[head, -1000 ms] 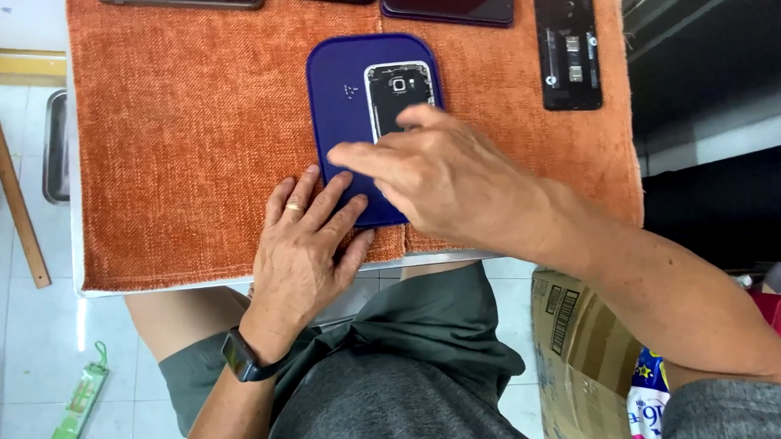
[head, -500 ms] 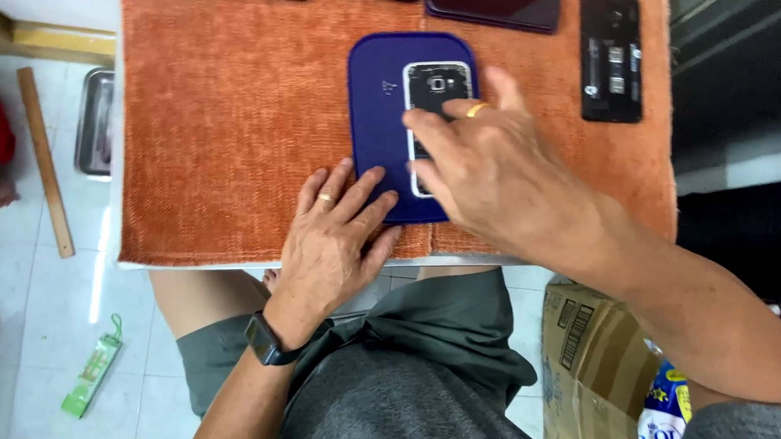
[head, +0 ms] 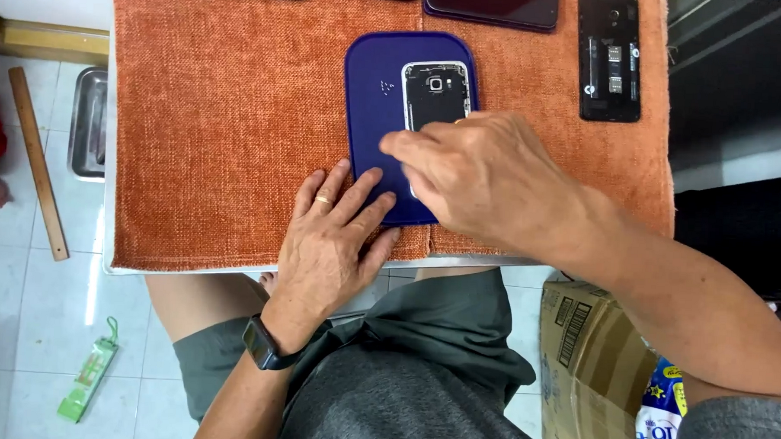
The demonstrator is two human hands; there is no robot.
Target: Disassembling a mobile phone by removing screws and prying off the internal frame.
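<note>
L hand (head: 329,239) flat on blue mat (head: 372,115), R hand (head: 479,175) fingers bunched over opened phone (head: 436,93), pinch unclear; phone w/ exposed internals could skid off mat.

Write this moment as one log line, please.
left hand: flat on blue mat | right hand: over opened phone | surface: orange cloth

Black opened phone (head: 610,56), wooden stick (head: 38,164), cardboard box (head: 589,356), metal tray (head: 88,124).
</note>
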